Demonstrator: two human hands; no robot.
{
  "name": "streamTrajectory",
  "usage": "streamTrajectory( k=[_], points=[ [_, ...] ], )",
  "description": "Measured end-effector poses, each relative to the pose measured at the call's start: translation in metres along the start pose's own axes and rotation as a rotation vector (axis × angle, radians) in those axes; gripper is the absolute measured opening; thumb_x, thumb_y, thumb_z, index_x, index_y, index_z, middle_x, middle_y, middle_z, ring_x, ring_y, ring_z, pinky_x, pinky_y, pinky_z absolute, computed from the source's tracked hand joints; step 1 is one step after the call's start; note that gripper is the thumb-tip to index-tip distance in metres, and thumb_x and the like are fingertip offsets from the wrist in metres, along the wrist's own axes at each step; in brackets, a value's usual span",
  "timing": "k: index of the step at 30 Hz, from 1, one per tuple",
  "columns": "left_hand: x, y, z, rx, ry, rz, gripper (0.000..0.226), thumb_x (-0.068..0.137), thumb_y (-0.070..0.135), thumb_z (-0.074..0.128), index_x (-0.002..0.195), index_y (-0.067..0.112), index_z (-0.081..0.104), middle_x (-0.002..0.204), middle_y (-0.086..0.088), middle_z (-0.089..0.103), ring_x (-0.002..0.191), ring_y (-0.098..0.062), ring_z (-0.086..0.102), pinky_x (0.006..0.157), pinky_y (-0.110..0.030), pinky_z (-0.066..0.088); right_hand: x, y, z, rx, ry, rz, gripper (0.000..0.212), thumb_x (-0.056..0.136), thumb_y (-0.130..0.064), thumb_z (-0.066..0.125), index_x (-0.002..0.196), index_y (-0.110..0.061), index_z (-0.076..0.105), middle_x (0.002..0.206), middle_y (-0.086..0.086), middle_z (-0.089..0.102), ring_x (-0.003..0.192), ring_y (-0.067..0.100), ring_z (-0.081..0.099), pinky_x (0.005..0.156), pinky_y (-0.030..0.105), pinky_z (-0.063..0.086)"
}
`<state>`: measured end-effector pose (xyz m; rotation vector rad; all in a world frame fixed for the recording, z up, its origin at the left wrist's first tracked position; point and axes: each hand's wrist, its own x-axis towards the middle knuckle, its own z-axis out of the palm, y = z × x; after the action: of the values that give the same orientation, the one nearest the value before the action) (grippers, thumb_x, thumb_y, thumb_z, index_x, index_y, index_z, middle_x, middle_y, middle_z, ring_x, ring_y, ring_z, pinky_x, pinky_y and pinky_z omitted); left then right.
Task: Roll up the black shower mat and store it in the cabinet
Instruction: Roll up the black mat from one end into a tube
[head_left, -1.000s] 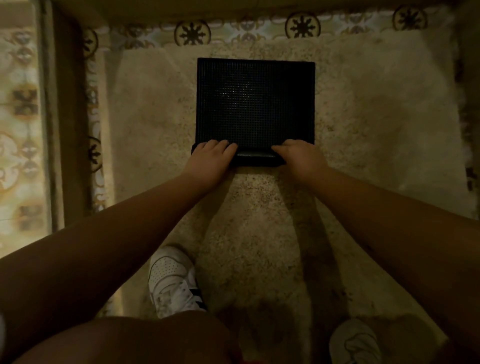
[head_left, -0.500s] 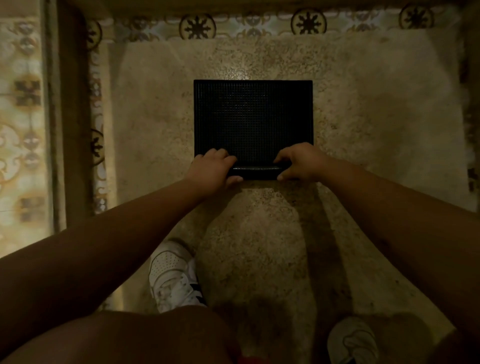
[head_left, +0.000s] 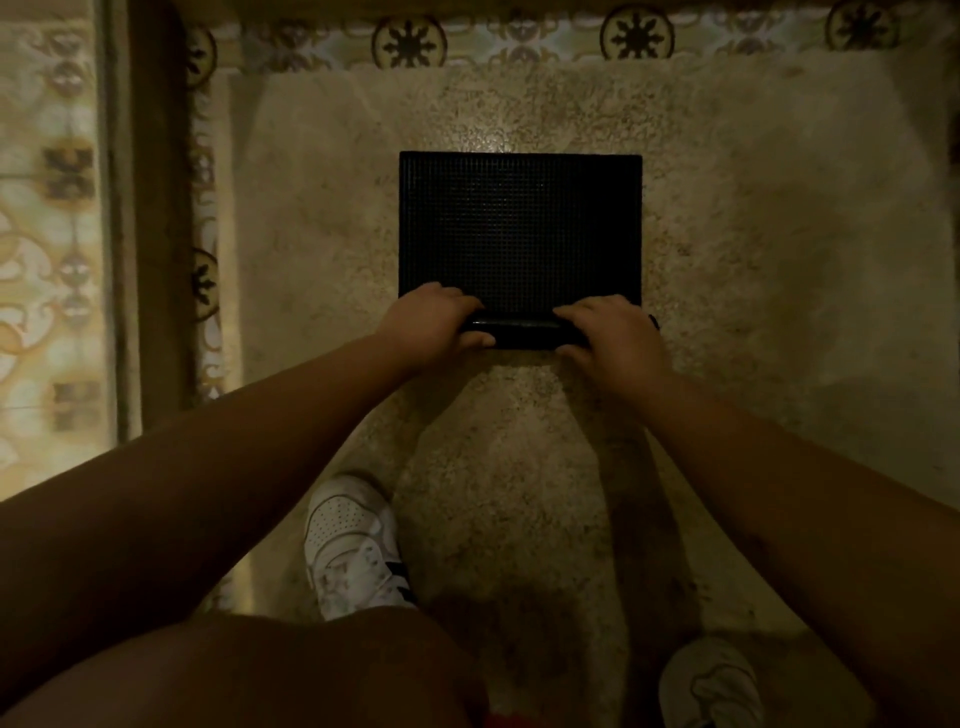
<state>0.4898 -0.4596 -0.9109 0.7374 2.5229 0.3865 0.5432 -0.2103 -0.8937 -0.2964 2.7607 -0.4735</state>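
Both hands are down on the black mat (head_left: 519, 228), which lies on the speckled beige floor (head_left: 753, 312) of the shower, square to the camera. The near edge of the mat is curled into a tight roll (head_left: 522, 332), a dark glossy tube running crosswise, and the far portion lies flat, its gridded texture catching a faint sheen. The left hand (head_left: 434, 325) grips the left end of the roll, fingers draped over the top and thumb tucked underneath on the near side. The right hand (head_left: 608, 335) does the same on the right end, fingers curled over, thumb showing below. So both hands are closed around the rolled part, with a short stretch of the roll bare between them. A small dark corner of the mat pokes out past the right hand.

Bare forearms reach in from the bottom corners. A white sneaker (head_left: 353, 545) stands on the floor below the left arm, and a second sneaker (head_left: 711, 686) peeks in at the lower right, dim and partly cut off. A knee fills the bottom left. Patterned tiles (head_left: 410, 41) with dark rosettes run along the far edge, and a dark frame (head_left: 156, 208) rises on the left beside more patterned tiling.
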Motion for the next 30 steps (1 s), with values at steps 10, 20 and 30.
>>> streamTrajectory(
  k=[10,20,30],
  points=[
    [-0.015,0.007,0.010,0.026,0.090,-0.048,0.046,0.093,0.053,0.043,0.120,0.019,0.058,0.110,-0.008,0.059,0.098,-0.027,0.054,0.076,-0.038,0.048,0.043,0.016,-0.024,0.125,-0.431,0.099,0.054,0.080,-0.039,0.073,0.130,-0.026,0.059,0.132,0.006,0.059,0.119,0.025,0.054,0.096,0.034,0.045],
    [-0.038,0.030,0.025,0.269,0.074,0.141,0.064,0.092,0.045,0.045,0.146,0.017,0.027,0.145,-0.018,0.038,0.131,-0.035,0.036,0.108,-0.054,0.030,0.048,0.018,-0.015,0.300,-0.576,0.152,0.051,0.081,-0.037,0.073,0.128,-0.022,0.061,0.128,0.002,0.062,0.104,0.011,0.053,0.085,0.024,0.038],
    [-0.021,0.027,0.033,0.297,0.033,0.088,0.083,0.086,0.049,0.046,0.151,0.018,0.006,0.155,-0.017,0.025,0.144,-0.034,0.018,0.114,-0.053,0.015,-0.011,-0.001,0.007,-0.086,0.081,0.028,0.048,0.086,-0.046,0.059,0.124,-0.016,0.058,0.116,0.007,0.059,0.106,0.028,0.053,0.090,0.043,0.042]
  ],
)
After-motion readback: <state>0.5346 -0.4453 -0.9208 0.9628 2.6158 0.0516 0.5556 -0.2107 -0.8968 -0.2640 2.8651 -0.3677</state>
